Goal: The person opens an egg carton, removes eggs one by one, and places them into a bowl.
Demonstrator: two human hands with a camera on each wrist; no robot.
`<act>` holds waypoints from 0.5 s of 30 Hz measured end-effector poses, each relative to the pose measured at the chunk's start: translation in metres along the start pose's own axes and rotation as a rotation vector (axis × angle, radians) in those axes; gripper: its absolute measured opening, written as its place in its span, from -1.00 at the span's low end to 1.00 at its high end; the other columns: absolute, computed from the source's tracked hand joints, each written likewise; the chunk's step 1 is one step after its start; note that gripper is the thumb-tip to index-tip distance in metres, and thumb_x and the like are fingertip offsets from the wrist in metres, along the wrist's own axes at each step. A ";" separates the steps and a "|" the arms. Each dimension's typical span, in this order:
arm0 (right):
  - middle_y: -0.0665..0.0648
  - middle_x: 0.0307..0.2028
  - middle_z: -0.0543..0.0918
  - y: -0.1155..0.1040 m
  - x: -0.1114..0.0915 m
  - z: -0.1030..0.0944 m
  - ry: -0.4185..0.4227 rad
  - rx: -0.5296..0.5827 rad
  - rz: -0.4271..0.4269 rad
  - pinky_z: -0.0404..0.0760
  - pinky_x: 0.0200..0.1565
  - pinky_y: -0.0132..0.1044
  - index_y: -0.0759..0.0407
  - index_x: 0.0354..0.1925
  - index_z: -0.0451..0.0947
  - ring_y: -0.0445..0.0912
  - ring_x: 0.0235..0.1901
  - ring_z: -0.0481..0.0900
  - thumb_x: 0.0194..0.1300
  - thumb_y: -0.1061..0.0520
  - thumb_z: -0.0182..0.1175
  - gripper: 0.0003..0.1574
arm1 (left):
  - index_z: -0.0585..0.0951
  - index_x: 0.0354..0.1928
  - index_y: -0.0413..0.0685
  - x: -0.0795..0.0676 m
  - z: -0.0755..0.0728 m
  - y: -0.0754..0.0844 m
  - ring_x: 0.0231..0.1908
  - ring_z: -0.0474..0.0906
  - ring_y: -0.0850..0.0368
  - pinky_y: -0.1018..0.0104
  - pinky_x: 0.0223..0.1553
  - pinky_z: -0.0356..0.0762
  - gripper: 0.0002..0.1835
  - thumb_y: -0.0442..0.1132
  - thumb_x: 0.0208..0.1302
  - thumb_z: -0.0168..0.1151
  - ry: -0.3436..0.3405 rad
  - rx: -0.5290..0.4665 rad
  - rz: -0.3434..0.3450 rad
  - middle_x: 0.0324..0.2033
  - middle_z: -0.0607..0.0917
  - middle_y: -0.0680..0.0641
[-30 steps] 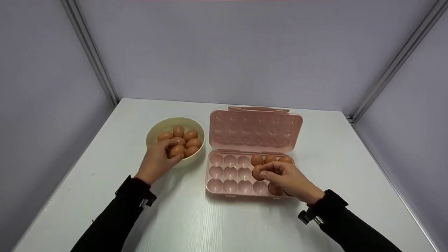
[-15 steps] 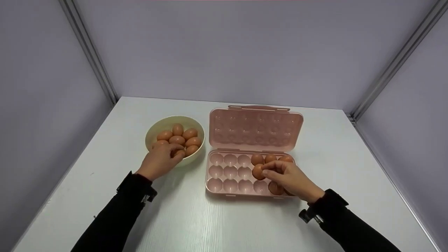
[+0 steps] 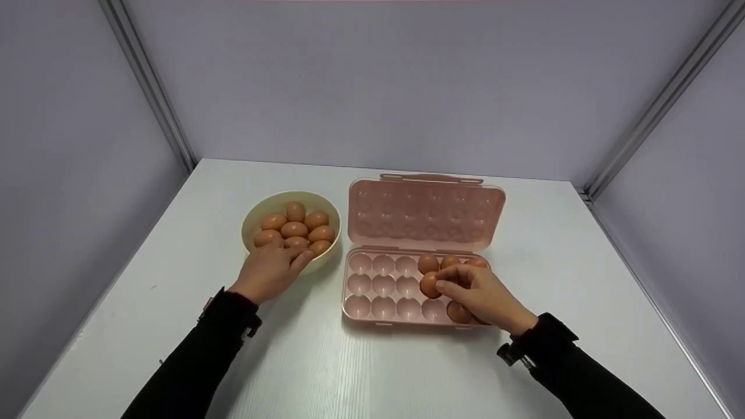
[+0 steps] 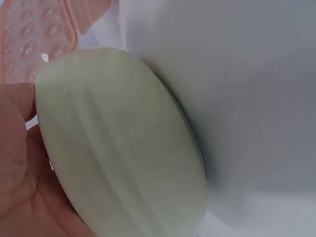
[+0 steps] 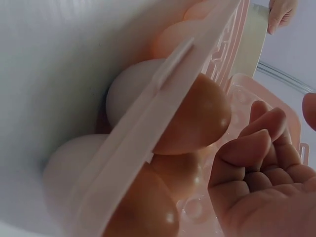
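In the head view, my left hand reaches over the near rim of a pale green bowl of brown eggs. Its fingertips are among the nearest eggs; whether they grip one is hidden. The left wrist view shows the palm beside the bowl's outer wall. My right hand hovers over a pink egg carton, fingers loosely bent. Its fingertips overlap an egg in the middle row. In the right wrist view, nothing shows between the thumb and the curled fingers.
The carton's lid stands tipped back. Eggs sit in its right part, including a back-row egg and a front-row egg. Bare cups fill the left part. Grey walls surround the white table.
My left hand has come down and back slightly toward the near rim, uncovering eggs it had hidden. The right hand has stayed almost still over the carton.
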State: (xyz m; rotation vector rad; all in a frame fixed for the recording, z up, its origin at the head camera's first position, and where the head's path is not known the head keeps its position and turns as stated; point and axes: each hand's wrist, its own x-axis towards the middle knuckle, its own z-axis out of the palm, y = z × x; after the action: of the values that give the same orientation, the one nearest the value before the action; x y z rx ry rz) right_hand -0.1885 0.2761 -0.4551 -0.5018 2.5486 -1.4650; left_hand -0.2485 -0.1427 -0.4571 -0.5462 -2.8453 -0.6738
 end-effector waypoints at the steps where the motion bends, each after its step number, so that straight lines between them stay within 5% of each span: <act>1: 0.26 0.06 0.78 -0.001 0.000 0.001 0.009 -0.028 -0.021 0.61 0.07 -0.47 0.31 0.14 0.70 -0.21 -0.02 0.71 0.55 -0.03 0.30 -0.55 | 0.81 -0.03 -0.13 -0.001 0.001 0.000 0.07 0.70 -0.28 -0.25 0.19 0.59 -0.56 0.10 0.60 0.18 -0.009 0.011 -0.001 0.02 0.77 -0.36; 4: 0.19 -0.01 0.80 -0.004 0.002 0.001 0.043 -0.101 -0.078 0.62 0.01 -0.42 0.26 0.08 0.73 -0.19 -0.13 0.69 0.53 0.00 0.32 -0.63 | 0.74 0.23 -0.15 -0.003 0.002 -0.001 0.19 0.64 -0.35 -0.28 0.25 0.55 -0.46 0.14 0.52 0.28 -0.031 0.069 0.025 0.21 0.70 -0.37; 7: 0.12 -0.06 0.80 -0.007 0.004 0.000 0.069 -0.141 -0.108 0.62 -0.02 -0.36 0.23 0.06 0.74 -0.15 -0.20 0.66 0.52 0.02 0.34 -0.67 | 0.74 0.26 -0.07 -0.004 0.005 -0.002 0.13 0.67 -0.33 -0.26 0.17 0.59 -0.44 0.15 0.42 0.38 -0.017 0.111 0.045 0.17 0.74 -0.32; 13: 0.11 -0.18 0.79 -0.012 0.005 -0.005 0.095 -0.140 -0.024 0.60 0.00 -0.35 0.19 0.16 0.70 -0.11 -0.22 0.68 0.52 -0.02 0.33 -0.59 | 0.79 -0.08 -0.09 -0.005 0.011 -0.003 -0.25 0.74 -0.24 -0.18 -0.14 0.67 -0.60 0.07 0.27 0.54 0.114 0.155 0.105 -0.35 0.81 -0.23; 15: 0.10 -0.25 0.77 -0.012 0.006 -0.004 0.107 -0.166 -0.017 0.60 -0.06 -0.35 0.20 0.16 0.70 -0.12 -0.28 0.66 0.51 0.00 0.34 -0.60 | 0.77 -0.11 -0.15 -0.007 0.013 -0.002 -0.23 0.74 -0.27 -0.19 -0.09 0.67 -0.57 0.06 0.23 0.57 0.127 0.186 0.105 -0.35 0.80 -0.24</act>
State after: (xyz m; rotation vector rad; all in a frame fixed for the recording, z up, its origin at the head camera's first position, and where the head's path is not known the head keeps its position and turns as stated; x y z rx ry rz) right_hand -0.1923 0.2713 -0.4424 -0.4809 2.7722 -1.3260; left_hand -0.2441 -0.1402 -0.4711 -0.5952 -2.7021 -0.4051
